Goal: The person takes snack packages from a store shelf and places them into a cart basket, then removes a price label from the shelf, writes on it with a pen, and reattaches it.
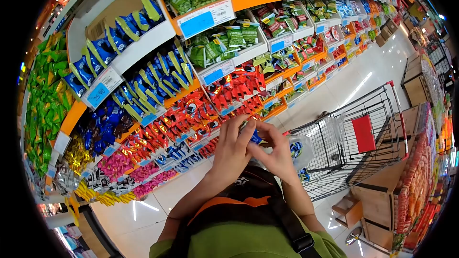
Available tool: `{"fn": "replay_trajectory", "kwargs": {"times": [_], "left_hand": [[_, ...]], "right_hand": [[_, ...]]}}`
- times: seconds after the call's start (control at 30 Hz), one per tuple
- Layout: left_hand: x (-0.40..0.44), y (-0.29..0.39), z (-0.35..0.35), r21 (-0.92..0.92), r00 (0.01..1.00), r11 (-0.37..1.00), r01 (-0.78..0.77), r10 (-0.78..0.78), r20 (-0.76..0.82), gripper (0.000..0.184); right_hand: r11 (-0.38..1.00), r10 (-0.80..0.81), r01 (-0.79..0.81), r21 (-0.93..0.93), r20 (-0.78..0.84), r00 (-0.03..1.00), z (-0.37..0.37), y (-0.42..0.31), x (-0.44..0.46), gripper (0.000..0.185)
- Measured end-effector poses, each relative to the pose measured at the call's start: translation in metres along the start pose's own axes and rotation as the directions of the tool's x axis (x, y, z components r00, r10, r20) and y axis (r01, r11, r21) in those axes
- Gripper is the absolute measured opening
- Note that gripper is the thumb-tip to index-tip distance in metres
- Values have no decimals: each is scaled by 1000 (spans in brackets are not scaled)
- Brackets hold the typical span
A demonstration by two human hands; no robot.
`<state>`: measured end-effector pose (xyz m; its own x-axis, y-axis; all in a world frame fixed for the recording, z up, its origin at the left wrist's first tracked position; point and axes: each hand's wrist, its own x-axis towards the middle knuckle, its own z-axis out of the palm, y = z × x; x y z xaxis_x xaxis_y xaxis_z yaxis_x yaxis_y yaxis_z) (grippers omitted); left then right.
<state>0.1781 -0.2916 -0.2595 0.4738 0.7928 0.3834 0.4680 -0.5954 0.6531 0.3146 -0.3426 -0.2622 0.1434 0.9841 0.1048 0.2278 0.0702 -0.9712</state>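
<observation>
In front of my chest both hands meet around a small blue wrapped packet [256, 137], mostly hidden by the fingers. My left hand [230, 145] has its fingers bent over the packet's near side. From the other side, my right hand [274, 152] pinches it between thumb and fingers. Just beyond my right hand hangs a clear plastic bag [306, 153] with several blue-and-green wrapped pieces inside. How the bag is held up I cannot make out.
Tiered shelves [153, 43] of wrapped snacks curve along the left and top, with price tags [198, 24]. A wire shopping cart [373, 134] with a red panel stands at the right. Beyond it are wooden display crates [377, 186] and a small wooden stool [347, 210].
</observation>
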Motion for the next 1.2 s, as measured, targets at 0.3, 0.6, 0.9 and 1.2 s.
{"fn": "replay_trajectory", "kwargs": {"times": [0.3, 0.6, 0.9, 1.2], "left_hand": [[-7, -23, -45, -463, 950, 839, 286, -311, 24, 51], [-15, -21, -49, -801, 824, 478, 361, -565, 35, 19], [-14, -20, -49, -928, 794, 211, 306, -594, 127, 25], [-19, -7, -50, -679, 969, 714, 169, -247, -20, 39]], "right_hand": [[875, 84, -148, 461, 157, 984, 12, 5, 16, 37], [830, 26, -171, 531, 270, 963, 21, 1, 21, 35], [662, 77, -278, 696, 306, 949, 30, -14, 22, 43], [493, 223, -266, 828, 176, 959, 39, -17, 10, 42]]}}
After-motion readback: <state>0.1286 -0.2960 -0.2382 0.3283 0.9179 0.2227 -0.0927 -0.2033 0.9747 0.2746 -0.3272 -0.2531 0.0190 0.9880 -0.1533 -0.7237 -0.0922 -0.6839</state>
